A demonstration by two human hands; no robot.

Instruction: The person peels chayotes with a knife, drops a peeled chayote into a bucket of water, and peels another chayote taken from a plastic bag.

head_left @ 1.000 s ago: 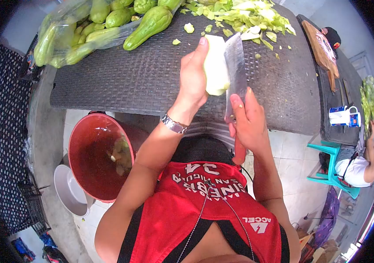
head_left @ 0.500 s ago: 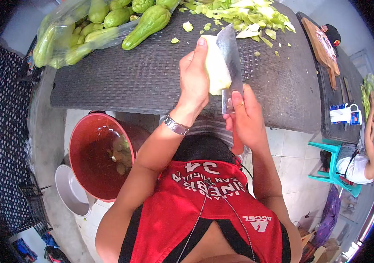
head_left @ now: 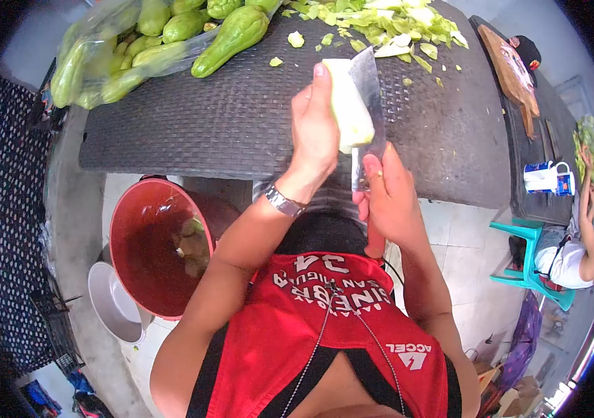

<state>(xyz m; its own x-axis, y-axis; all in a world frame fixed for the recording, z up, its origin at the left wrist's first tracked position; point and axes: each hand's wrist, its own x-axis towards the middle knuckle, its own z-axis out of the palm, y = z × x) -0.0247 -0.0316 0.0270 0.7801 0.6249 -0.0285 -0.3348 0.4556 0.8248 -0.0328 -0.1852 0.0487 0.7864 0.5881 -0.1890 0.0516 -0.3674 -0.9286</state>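
Note:
My left hand (head_left: 316, 125), with a metal watch at the wrist, is wrapped round a pale, peeled chayote (head_left: 350, 104). In my right hand (head_left: 389, 191) is the handle of a broad-bladed knife (head_left: 372, 90). The blade lies along the right side of the chayote, its tip pointing away from me. Both are held above the near edge of the dark woven-pattern table (head_left: 192, 125). Past them on the tabletop is a heap of green peelings (head_left: 394, 28), with small scraps scattered around it. A whole green chayote (head_left: 230, 43) rests beside the plastic bag.
A clear bag of chayotes (head_left: 112, 63) stands at the table's far left. Below on the floor are a red bucket (head_left: 126, 240) and a pale basin (head_left: 112, 306). At right, a second table holds a wooden board (head_left: 509, 70) and a mug (head_left: 548, 179); a person (head_left: 575, 261) sits there.
Both hands have shifted slightly nearer to me and to the right, with the chayote and knife. The knife has slid a little down along the chayote's side.

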